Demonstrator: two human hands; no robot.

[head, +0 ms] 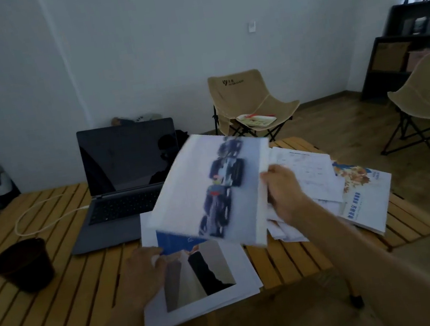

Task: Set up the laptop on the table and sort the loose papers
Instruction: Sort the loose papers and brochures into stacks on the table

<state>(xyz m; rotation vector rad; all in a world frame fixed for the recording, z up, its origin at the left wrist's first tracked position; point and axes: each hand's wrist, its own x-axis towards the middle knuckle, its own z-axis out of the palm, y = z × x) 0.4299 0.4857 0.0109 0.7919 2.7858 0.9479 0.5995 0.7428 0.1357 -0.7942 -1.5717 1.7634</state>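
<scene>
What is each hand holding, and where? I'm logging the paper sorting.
The right hand grips a printed sheet by its right edge, lifted. The left hand rests on the paper stack, gripping nothing.

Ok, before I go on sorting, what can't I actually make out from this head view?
- Raised sheet pinched by the right hand: print smeared by motion blur.
- Stack under the left hand: upper part covered by the raised sheet.
- Loose papers at right: text too small, partly behind the right hand.
- Laptop: right side hidden by the sheet; screen dark.
</scene>
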